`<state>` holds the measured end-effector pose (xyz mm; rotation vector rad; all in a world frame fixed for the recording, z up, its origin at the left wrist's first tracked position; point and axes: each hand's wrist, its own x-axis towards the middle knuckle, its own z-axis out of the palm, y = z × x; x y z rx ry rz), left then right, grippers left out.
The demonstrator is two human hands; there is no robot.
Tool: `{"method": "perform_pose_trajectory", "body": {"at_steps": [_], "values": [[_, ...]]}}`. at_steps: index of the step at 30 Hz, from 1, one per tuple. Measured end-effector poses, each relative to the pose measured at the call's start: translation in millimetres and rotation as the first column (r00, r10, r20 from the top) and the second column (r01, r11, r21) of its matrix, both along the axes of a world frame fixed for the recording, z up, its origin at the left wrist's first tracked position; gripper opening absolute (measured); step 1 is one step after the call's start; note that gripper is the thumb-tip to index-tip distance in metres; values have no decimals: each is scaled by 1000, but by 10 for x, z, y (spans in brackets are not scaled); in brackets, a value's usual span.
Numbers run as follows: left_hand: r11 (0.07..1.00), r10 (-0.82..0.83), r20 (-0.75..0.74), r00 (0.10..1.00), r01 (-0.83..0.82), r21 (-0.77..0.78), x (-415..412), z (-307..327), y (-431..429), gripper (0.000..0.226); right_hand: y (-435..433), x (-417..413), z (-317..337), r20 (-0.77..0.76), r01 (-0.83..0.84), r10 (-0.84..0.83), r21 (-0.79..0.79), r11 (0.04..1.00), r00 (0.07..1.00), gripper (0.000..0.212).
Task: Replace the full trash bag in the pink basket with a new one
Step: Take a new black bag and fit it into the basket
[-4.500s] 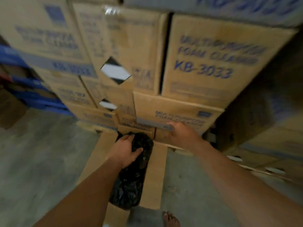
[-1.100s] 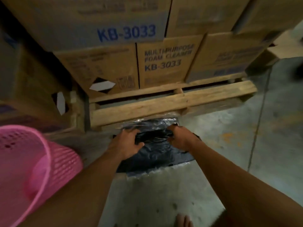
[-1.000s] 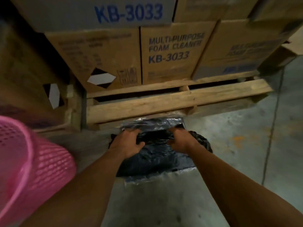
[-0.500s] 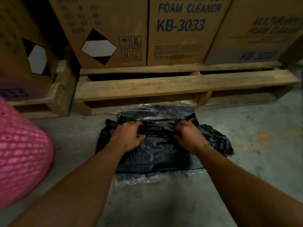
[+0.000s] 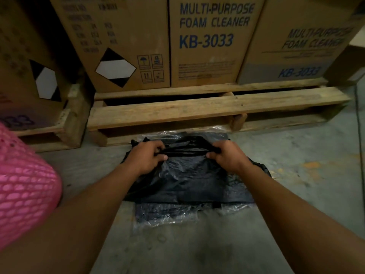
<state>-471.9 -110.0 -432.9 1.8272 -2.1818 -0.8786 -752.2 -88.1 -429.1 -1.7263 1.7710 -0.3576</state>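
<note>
Nearest me: left hand (image 5: 145,157) and right hand (image 5: 229,156), each pinching the top edge of a black trash bag (image 5: 189,180) stretched taut between them over a clear-wrapped pack (image 5: 169,215) on the concrete floor (image 5: 296,194). Pink basket (image 5: 23,184) at my left; beyond, wooden pallet (image 5: 207,109) bearing KB-3033 foam cleaner cartons (image 5: 209,42).

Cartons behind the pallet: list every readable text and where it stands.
"MULTI-PURPOSE FOAM CLEANER KB-3033": middle carton.
The same wording, blurred, with "KB-3033": right carton.
Handling pictograms and a diamond label; printed table too blurred: left carton.
"033", partial: far-left carton.
</note>
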Motion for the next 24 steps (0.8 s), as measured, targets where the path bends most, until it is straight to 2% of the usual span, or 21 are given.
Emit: {"method": "perform_pose_trajectory", "body": {"at_steps": [4, 8, 11, 16, 19, 24], "values": [[1000, 2, -177, 984, 1, 21, 23, 219, -94, 25, -134, -18, 178, 214, 10, -15, 25, 1000, 977, 5], [1000, 19, -310, 951, -12, 23, 38, 496, -183, 26, -271, -82, 426, 403, 17, -53, 92, 996, 914, 25], [999, 32, -322, 946, -35, -5, 39, 718, -283, 30, -341, -133, 691, 487, 14, -58, 94, 995, 871, 43], [993, -10, -289, 957, -24, -113, 209, 1227, -444, 31, -447, -35, 1308, 441, -44, 48, -21, 999, 896, 52], [983, -60, -220, 974, 20, -180, 338, 1628, -478, 29, -543, 71, 1744, 368, -67, 86, -62, 996, 926, 39], [942, -104, -119, 987, 60, -329, 601, 2308, -517, 28, -677, 319, 2559, 358, -70, 110, -125, 990, 927, 24]]}}
